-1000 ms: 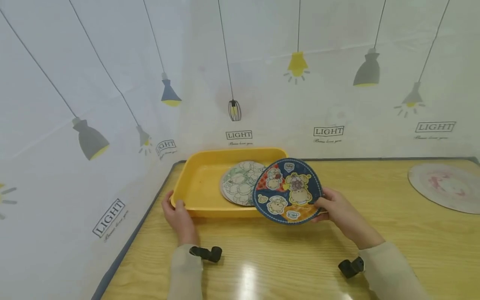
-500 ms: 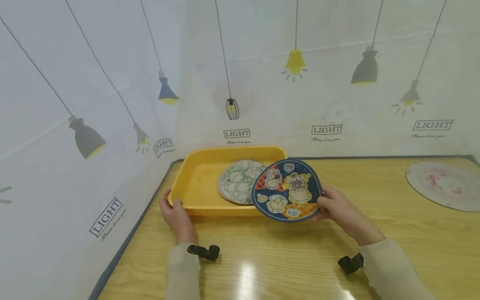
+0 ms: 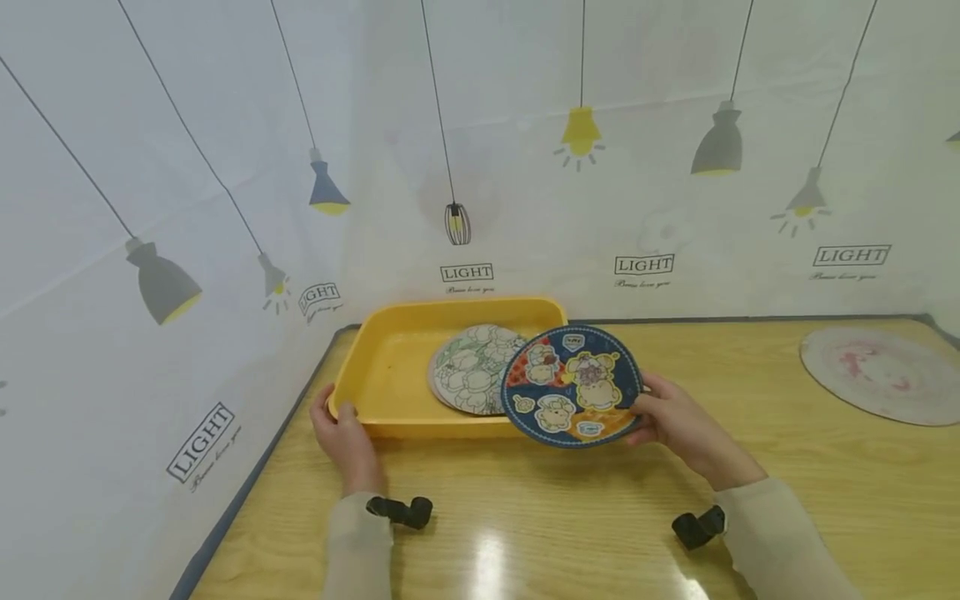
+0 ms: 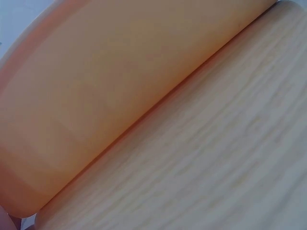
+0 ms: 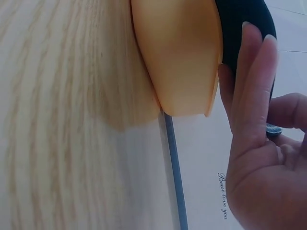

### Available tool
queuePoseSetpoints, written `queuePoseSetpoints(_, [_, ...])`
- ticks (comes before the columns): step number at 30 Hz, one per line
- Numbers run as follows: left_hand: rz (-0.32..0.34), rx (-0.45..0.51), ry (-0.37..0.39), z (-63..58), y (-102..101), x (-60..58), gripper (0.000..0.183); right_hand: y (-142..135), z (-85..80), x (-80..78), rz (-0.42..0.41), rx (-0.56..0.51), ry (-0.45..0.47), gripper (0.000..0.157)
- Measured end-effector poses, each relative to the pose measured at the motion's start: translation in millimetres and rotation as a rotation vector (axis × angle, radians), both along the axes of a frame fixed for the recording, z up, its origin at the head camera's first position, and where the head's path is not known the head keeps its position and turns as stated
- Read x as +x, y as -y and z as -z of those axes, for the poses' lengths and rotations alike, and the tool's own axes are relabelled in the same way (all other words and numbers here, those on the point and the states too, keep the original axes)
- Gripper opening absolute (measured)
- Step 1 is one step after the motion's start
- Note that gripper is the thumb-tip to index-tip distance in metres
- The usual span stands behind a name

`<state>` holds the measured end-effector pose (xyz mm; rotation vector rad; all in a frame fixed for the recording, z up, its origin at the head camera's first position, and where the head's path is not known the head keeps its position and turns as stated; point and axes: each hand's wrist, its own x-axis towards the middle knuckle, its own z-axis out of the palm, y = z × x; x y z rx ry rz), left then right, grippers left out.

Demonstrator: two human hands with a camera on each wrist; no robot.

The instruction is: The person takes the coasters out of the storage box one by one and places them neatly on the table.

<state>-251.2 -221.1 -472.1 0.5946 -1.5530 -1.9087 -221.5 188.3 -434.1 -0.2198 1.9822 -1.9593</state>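
My right hand (image 3: pixel 675 425) pinches the right edge of a round dark blue mat (image 3: pixel 558 400) printed with cartoon bears. In the right wrist view the fingers (image 5: pixel 254 81) lie along the mat's black underside (image 5: pixel 244 28), the thumb on the printed face. The mat is tilted above the front right corner of a yellow plastic tray (image 3: pixel 393 371). My left hand (image 3: pixel 348 442) grips the tray's front left corner, thumb at the rim. The left wrist view shows mostly the tray's outer wall (image 4: pixel 120 72). Inside the tray lies a round mat with a leafy line pattern (image 3: pixel 472 371), partly hidden by the blue one.
A pale round mat with reddish marks (image 3: pixel 885 375) lies at the far right of the wood-grain table (image 3: pixel 585 517). Behind and to the left stand white walls (image 3: pixel 525 192) printed with lamps. The tray sits close to the back left corner.
The whole head view has shifted slightly, with the scene drifting left. Both hands keep their holds, and the blue mat stays over the tray's front right corner.
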Motion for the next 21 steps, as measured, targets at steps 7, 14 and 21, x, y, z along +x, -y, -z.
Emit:
queuePoseSetpoints(7, [0.002,0.000,-0.006,0.5,-3,-1.0,0.044,-9,6.2,-2.3,0.034,-0.027,0.025,0.056])
queuePoseSetpoints(14, [0.000,0.007,-0.001,-0.3,-2,-0.3,0.044,-16,9.2,-3.1,0.040,-0.105,0.046,0.058])
queuePoseSetpoints(21, [-0.008,0.014,-0.002,-0.7,0,-0.1,0.045,-22,16.0,-5.6,0.039,-0.217,0.074,0.060])
